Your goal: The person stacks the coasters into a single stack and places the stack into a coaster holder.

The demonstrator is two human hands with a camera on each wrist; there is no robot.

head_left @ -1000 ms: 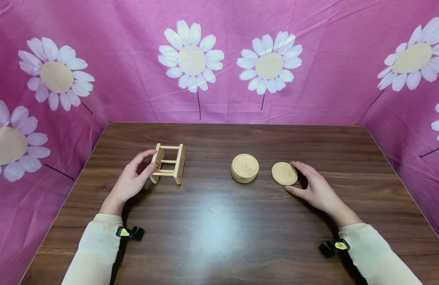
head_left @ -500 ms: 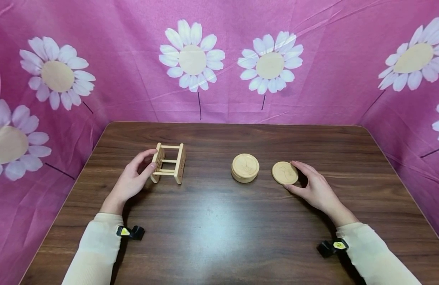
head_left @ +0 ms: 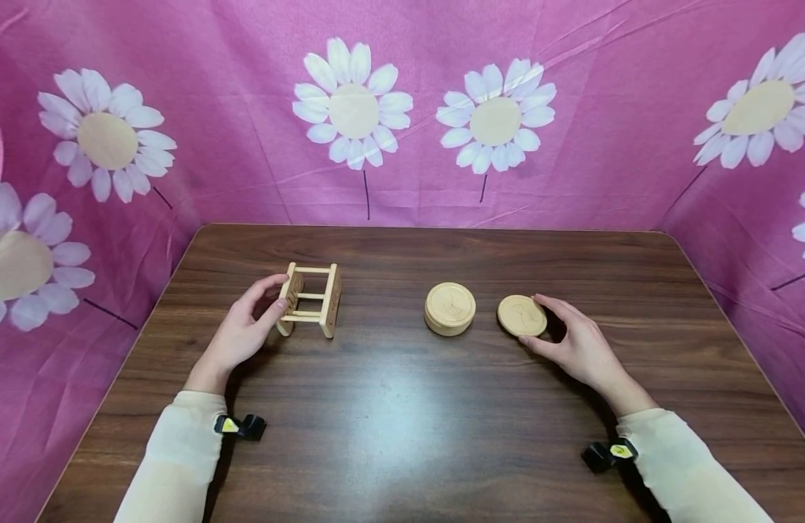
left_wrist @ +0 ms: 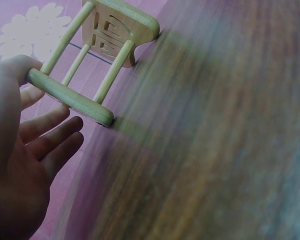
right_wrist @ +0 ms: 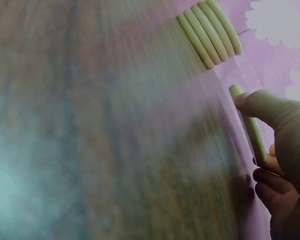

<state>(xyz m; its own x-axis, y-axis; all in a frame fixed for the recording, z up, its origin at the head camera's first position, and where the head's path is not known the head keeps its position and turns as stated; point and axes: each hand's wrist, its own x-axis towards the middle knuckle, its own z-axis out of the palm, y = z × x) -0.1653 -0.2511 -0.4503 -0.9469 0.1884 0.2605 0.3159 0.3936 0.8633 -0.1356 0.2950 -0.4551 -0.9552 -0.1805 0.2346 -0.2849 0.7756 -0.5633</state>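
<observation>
A small wooden coaster rack (head_left: 330, 301), two slotted end panels joined by round bars, stands on the left part of the table. My left hand (head_left: 239, 330) holds its near-left panel between thumb and fingers; in the left wrist view the thumb lies over the edge of the rack (left_wrist: 72, 96). On the right, my right hand (head_left: 579, 349) pinches a round wooden coaster (head_left: 522, 316) by its edge. The right wrist view has this coaster (right_wrist: 252, 131) between thumb and fingers, raised slightly at one side. A stack of several like coasters (head_left: 450, 305) sits between the hands, its top one engraved.
The dark wood-grain table (head_left: 389, 421) reaches back to a pink cloth (head_left: 415, 196) printed with white daisies, which also hangs at both sides. Each sleeved wrist wears a small black camera, such as the left camera (head_left: 251, 427).
My right thumb and fingers have closed in on the coaster, which has turned and tipped up a little. The left hand, the rack and the stack have stayed in place.
</observation>
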